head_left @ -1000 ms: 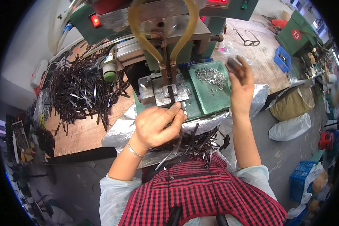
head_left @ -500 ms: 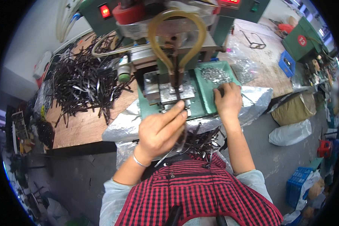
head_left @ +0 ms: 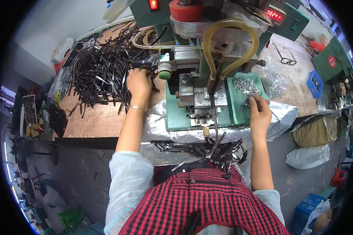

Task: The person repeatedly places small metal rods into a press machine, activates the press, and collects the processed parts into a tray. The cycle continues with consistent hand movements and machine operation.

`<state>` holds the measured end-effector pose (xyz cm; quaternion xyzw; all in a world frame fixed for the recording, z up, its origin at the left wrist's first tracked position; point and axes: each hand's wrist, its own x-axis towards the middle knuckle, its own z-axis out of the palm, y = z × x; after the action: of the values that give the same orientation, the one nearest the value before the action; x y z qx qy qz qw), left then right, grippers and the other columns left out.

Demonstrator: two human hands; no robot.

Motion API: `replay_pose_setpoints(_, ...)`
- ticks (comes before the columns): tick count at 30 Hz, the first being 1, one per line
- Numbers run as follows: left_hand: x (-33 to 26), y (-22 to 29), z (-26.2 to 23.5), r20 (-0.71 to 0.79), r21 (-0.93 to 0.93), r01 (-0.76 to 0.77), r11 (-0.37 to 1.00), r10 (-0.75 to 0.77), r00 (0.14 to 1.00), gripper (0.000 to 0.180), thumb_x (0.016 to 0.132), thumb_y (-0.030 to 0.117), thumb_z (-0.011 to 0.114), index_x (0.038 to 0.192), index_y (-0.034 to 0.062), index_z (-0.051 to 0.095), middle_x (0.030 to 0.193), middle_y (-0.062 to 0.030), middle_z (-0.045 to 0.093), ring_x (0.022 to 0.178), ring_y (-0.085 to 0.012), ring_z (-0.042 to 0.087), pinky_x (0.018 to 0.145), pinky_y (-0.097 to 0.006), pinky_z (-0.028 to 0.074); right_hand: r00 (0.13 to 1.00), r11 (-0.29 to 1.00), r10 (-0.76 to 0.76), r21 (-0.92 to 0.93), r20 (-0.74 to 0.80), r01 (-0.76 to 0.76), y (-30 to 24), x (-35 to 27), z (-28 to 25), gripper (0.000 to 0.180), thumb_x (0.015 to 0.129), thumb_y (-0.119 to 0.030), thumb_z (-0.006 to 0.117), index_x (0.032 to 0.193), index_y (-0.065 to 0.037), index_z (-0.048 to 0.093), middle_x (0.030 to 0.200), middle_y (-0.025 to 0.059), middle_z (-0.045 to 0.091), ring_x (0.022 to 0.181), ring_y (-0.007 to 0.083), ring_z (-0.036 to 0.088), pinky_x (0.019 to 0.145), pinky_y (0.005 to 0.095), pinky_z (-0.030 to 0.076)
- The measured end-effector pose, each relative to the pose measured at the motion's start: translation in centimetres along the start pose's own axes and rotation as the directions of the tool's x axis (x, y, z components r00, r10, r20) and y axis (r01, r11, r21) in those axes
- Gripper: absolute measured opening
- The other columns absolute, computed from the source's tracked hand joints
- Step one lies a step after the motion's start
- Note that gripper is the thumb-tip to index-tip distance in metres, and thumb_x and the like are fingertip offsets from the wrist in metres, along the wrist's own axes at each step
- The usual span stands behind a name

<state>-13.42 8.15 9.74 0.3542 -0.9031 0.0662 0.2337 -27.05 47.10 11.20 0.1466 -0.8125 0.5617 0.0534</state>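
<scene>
- Head view: left hand (head_left: 138, 82) reaches to the heap of dark thin strips (head_left: 100, 74) on the wooden tabletop (head_left: 94, 123); its fingers curl down into the pile's near edge, touching strips, though whether they pinch one I cannot tell.
- Right hand (head_left: 259, 113) rests at the green tray (head_left: 239, 105) of small silvery parts (head_left: 245, 84), fingers pressed together as if pinching one, just beside the green press machine (head_left: 202, 74), handy for feeding.
- More strips (head_left: 200, 150) lie below the press on the foil sheet (head_left: 161, 133).

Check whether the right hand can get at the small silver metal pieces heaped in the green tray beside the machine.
Probably yes. The right hand sits at the near edge of the green tray, and the small silver metal pieces lie uncovered just beyond its fingers, nothing between them.
</scene>
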Motion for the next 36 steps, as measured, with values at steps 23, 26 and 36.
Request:
replay_pose_setpoints(23,-3.2,0.9,-8.9,0.246,-0.960,0.269,0.081,-0.224,0.943,0.024,0.103,0.024,0.068,0.097,0.0011,0.074,0.071,0.0023,0.064,0.059,-0.0023,0.052,0.051,-0.019,0.036,0.966,0.964,-0.254,0.094,0.051,0.249,-5.2,-2.9,-2.8,0.014,0.087,0.002,0.070,0.100,0.001,0.076,0.098,0.0115,0.076,0.094,0.0227,0.071,0.087,0.0321,0.053)
replay_pose_setpoints(26,-3.2,1.5,-6.8,0.250,-0.946,0.273,0.173,-0.143,0.958,0.018,0.101,0.018,0.070,0.093,0.0016,0.073,0.077,0.0015,0.068,0.064,-0.0034,0.056,0.057,-0.020,0.039,0.915,0.896,-0.401,0.228,0.044,0.381,-8.8,-0.7,0.8,0.015,0.084,0.003,0.072,0.098,0.000,0.076,0.097,0.0119,0.076,0.093,0.0243,0.072,0.086,0.0336,0.054)
replay_pose_setpoints(36,-6.1,6.3,-11.7,-0.082,-0.994,-0.056,0.098,-0.283,0.955,0.012,0.105,0.012,0.061,0.103,0.0005,0.063,0.094,-0.0132,0.075,0.084,-0.0150,0.070,0.078,-0.027,0.055,0.988,0.786,-0.132,0.616,0.085,0.052,-10.3,-2.1,5.7,0.048,0.085,0.002,0.076,0.129,0.004,0.058,0.116,0.0113,0.070,0.101,0.0160,0.069,0.092,0.0289,0.054)
